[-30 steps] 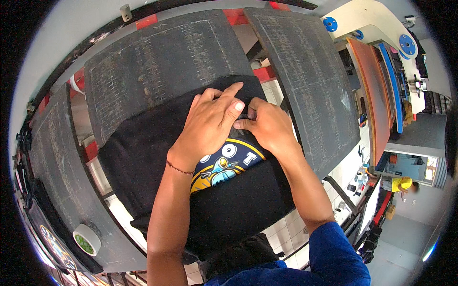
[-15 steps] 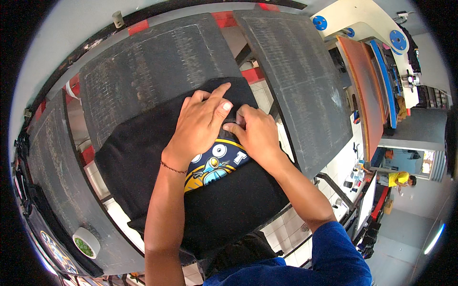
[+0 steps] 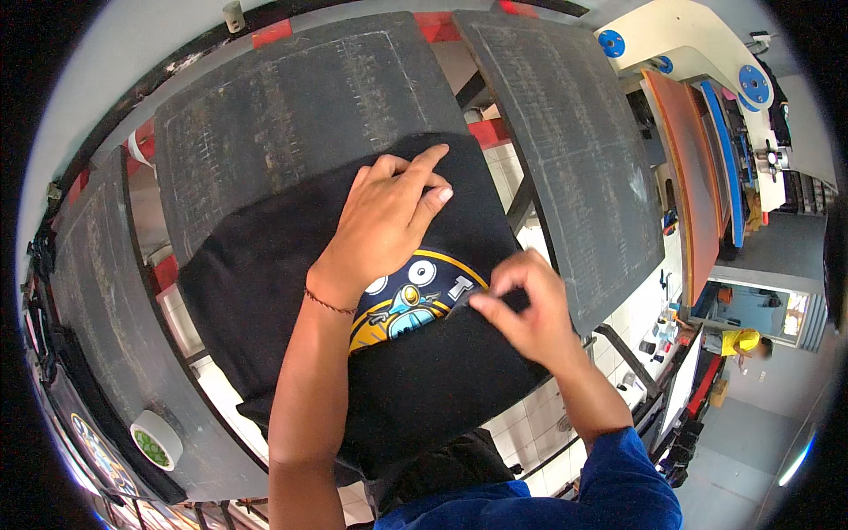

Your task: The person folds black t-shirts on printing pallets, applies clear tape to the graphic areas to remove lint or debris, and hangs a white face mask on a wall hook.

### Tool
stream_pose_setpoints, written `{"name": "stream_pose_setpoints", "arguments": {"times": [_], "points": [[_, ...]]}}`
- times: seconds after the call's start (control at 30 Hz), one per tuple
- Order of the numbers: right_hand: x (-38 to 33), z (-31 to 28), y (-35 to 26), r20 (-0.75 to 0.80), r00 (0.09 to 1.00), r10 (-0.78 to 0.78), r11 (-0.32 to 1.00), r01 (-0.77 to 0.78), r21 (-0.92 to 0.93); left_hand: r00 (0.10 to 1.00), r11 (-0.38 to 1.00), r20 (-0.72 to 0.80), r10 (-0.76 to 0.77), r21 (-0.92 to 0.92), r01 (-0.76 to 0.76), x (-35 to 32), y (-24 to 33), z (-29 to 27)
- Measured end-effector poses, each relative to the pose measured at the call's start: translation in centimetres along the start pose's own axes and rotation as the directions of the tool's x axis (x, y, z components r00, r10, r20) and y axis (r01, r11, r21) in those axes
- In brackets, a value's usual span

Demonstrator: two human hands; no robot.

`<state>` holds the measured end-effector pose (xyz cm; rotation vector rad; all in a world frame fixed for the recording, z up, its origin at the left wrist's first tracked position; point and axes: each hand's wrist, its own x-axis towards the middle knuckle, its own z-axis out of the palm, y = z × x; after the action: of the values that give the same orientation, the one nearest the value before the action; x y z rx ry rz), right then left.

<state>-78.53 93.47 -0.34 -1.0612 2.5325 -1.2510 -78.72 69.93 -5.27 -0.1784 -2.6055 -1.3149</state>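
The person's left hand point(image 3: 389, 216) is bare, with no glove or ring showing, and the nails are short and plain. A thin dark red cord bracelet point(image 3: 329, 304) circles the left wrist, just below the hand. The left forearm below the bracelet is uncovered down to the lower edge. The right hand point(image 3: 528, 311) is likewise bare and unadorned. Well below it, the right arm wears a bright blue short fabric sleeve point(image 3: 629, 481), loose and smooth, of one colour with the garment across the chest.
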Motion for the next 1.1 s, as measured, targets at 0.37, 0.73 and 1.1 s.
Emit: {"name": "stream_pose_setpoints", "arguments": {"times": [0.37,0.73,1.1], "points": [[8.3,1.8,2.2,0.127,0.912,0.390,0.877,-0.326,-0.354,0.999,0.999,0.001,0.035,0.007,-0.035,-0.2,-0.3,0.1],[8.3,2.6,2.4,0.105,0.928,0.356,0.874,-0.291,-0.390,1.000,1.000,0.013,0.019,-0.005,-0.019,-0.4,-0.7,0.0],[8.3,2.3,2.6,0.109,0.930,0.350,0.883,-0.289,-0.369,0.999,0.999,0.008,0.035,-0.010,-0.035,-0.3,-0.4,0.0]]}}
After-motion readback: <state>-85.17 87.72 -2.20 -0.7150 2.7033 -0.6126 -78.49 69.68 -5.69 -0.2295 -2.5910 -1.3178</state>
